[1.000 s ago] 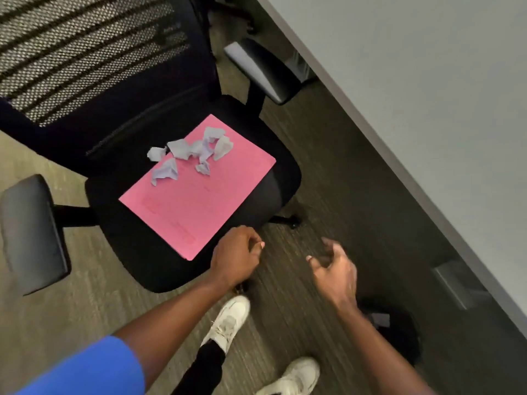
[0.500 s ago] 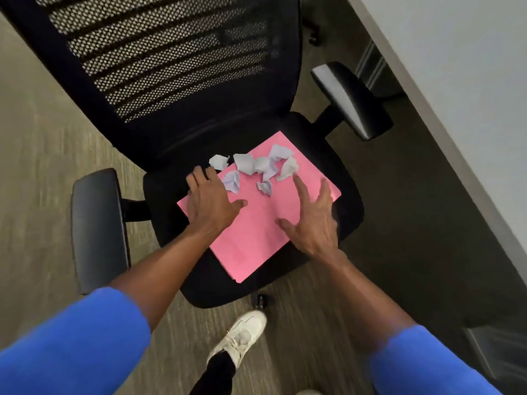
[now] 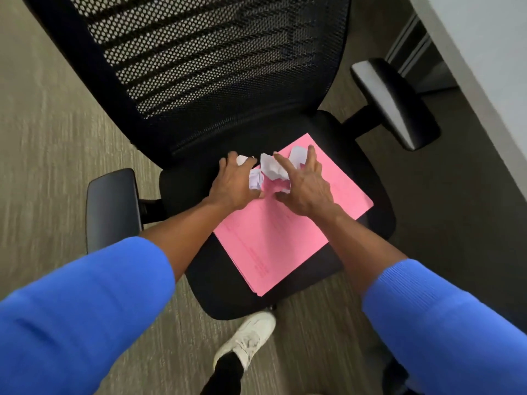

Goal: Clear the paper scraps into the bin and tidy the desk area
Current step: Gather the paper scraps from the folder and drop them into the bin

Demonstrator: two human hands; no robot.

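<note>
Grey carpet (image 3: 51,143) is lying under a black mesh chair (image 3: 216,61), and a pale desk (image 3: 490,52) is running along the upper right. Pink paper (image 3: 273,246) is lying on the chair's seat (image 3: 228,292), one corner jutting past the front edge. White paper scraps (image 3: 271,169) are sitting on the far end of that pink paper, bunched between the two hands. The left hand (image 3: 233,183) is cupping the scraps from the left, fingers curled over a small piece at its fingertips, though whether it is actually gripping that piece I cannot tell. The right hand (image 3: 305,186) is pressing in from the right with fingers spread and loosely bent, touching the pile without closing on it. Blue sleeves (image 3: 85,315) are covering both upper forearms. A white shoe (image 3: 248,337) is standing on the carpet just below the seat.
</note>
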